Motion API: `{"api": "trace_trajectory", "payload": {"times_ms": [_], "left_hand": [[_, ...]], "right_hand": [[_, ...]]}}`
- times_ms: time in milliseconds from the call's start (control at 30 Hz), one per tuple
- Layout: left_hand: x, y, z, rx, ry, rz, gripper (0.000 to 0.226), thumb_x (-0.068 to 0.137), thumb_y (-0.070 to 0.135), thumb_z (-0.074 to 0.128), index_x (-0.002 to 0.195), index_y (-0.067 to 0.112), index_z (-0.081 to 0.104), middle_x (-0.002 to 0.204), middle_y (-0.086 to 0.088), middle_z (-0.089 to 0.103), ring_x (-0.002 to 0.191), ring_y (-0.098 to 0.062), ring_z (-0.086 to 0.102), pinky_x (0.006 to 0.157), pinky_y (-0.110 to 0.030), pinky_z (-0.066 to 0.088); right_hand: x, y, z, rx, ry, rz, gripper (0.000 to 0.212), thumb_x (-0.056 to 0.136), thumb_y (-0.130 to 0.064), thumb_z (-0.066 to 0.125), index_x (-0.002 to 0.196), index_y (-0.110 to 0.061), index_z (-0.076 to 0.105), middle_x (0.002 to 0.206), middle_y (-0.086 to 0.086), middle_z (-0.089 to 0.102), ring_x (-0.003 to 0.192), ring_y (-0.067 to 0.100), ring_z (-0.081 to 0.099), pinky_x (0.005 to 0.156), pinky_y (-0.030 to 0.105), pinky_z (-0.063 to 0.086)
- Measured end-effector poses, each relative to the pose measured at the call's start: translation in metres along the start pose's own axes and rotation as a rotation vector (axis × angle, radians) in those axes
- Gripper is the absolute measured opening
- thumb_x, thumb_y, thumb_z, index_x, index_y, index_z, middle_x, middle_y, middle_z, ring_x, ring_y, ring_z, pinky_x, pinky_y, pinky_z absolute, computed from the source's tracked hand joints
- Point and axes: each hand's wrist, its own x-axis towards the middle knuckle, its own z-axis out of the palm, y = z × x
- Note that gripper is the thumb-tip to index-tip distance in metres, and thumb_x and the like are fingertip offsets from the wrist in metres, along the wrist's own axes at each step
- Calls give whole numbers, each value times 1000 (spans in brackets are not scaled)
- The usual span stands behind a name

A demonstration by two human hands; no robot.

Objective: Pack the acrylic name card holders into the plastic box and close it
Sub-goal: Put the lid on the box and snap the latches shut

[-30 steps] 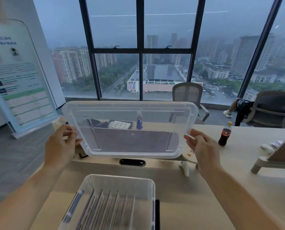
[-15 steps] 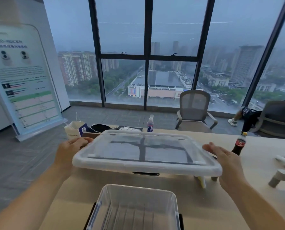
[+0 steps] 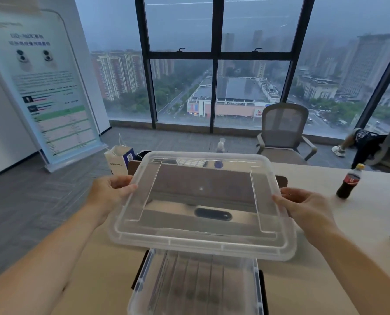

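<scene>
I hold a clear plastic lid in the air above the table, tilted with its near edge lower. My left hand grips its left edge and my right hand grips its right edge. Below the lid's near edge stands the clear plastic box with black side latches. Several acrylic name card holders stand in a row inside it, seen blurred through the lid and the box wall.
A cola bottle stands on the beige table at the right. A white paper bag, a keyboard and a small bottle lie beyond the lid. An office chair and a seated person's legs are by the window.
The lid has come lower and nearer, over the box's far end, and tilted from nearly flat to near edge down. Both hands kept their grip on its sides.
</scene>
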Motion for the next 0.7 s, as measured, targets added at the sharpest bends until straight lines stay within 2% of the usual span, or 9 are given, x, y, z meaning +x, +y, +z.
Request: {"api": "trace_trajectory", "payload": {"times_ms": [100,167,267,333,400,500,600,700], "left_hand": [[-3,-14,5,50,-33,-34,27,85,10,82,112,15,79,110,-8,78,102,-28,72,95,-43,57],[-7,-24,13,100,-88,-53,21,89,10,79,105,23,77,110,-7,77,99,-27,71,93,-42,56],[-7,-45,23,237,-117,-53,15,89,20,79,101,29,78,102,2,78,96,-24,71,91,-44,57],[-1,-59,27,293,-127,-55,11,87,23,81,97,29,78,96,3,78,93,-26,72,85,-43,58],[6,-70,31,335,-175,-86,15,87,24,81,101,24,76,95,1,76,89,-26,70,76,-39,56],[13,-90,35,385,-243,-119,18,88,19,79,104,21,73,93,0,75,81,-22,67,69,-36,58],[19,-112,38,394,-294,-146,14,89,14,77,102,15,74,92,-3,75,77,-20,68,62,-33,59],[22,-134,40,394,-341,-190,13,89,13,77,101,12,71,92,-7,73,76,-20,67,55,-29,54]], "right_hand": [[-3,19,-1,-131,-20,-21,29,68,-37,88,93,-23,80,85,-6,78,84,20,73,89,45,59],[-12,32,0,-165,-12,-30,19,70,-34,88,85,-26,80,77,-8,77,79,18,74,79,36,60],[-26,48,2,-192,-17,-61,5,78,-23,82,80,-25,78,71,-10,73,70,8,68,59,19,46],[-29,56,6,-197,-28,-49,4,82,-19,79,79,-20,77,70,-8,70,65,4,61,55,15,41],[-30,73,15,-246,-26,-28,11,82,-20,78,73,-23,75,70,-5,70,65,7,61,58,20,47],[-32,103,32,-271,34,52,16,78,-25,81,64,-29,74,65,-5,73,69,18,70,70,42,61],[-35,124,46,-297,70,100,10,72,-29,82,65,-30,75,63,-8,74,66,16,71,71,45,62],[-40,147,59,-291,73,135,13,73,-21,83,68,-29,74,66,-6,74,62,13,70,71,43,63]]}}
